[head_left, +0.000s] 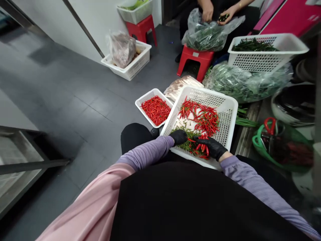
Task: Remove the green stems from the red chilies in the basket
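A large white perforated basket [227,110] rests on my lap and holds red chillies [204,117] and a heap of green stems [187,140]. My right hand [213,147], in a black glove, is closed around a small bunch of red chillies [202,147] at the basket's near edge. My left hand [178,136], also gloved in black, sits just left of it over the green stems, its fingers curled at the tip of one chilli from the bunch. A smaller white basket [146,97] of stemless red chillies stands on the floor to the left.
Across from me a person's hands [208,13] work over a plastic bag of greens [205,35] on a red stool [195,58]. A white basket of greens [265,50], a green basin with red scissors [271,125], and more bags crowd the right. Grey tile floor lies to the left.
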Motion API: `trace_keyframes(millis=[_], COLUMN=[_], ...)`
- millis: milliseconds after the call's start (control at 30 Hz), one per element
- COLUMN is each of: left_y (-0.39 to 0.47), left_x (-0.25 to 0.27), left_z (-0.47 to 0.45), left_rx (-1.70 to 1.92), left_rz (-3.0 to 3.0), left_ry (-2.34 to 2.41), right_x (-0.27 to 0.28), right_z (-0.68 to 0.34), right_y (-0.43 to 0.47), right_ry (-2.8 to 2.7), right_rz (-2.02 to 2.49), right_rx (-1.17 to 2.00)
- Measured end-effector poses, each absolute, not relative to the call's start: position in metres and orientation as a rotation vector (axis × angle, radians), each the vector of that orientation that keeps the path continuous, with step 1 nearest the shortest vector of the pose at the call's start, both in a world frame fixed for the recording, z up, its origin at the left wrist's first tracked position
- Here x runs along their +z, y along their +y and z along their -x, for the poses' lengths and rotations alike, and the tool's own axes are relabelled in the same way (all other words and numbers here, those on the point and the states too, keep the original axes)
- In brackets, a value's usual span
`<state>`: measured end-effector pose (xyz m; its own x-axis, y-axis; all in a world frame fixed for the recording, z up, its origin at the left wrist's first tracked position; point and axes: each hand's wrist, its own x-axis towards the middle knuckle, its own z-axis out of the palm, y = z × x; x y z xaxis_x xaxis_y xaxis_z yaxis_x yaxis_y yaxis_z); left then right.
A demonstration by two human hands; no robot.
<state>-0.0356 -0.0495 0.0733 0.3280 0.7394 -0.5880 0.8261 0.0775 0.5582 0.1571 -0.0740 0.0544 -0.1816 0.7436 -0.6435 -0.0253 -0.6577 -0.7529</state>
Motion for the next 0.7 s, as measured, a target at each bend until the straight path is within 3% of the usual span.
trace_keyframes(millis=[400, 567, 700], left_y=[-0.054, -0.056, -0.065], left_x=[0.072, 0.065, 0.057], left_z=[0.033, 0.036, 0.042], left_rx=[0.007, -0.178, -0.239], left_rz=[-1.811, -1.961, -2.087], left_ry=[1.334, 1.291, 1.195], right_x=[0.059, 0.045, 0.050], right_z=[-0.122, -0.139, -0.155], right_y=[-0.077, -0.061, -0.033], right_ry=[-0.793, -0.789, -0.645], right_rz=[1.598, 1.675, 1.658], right_rx=[2.021, 1.795, 1.905])
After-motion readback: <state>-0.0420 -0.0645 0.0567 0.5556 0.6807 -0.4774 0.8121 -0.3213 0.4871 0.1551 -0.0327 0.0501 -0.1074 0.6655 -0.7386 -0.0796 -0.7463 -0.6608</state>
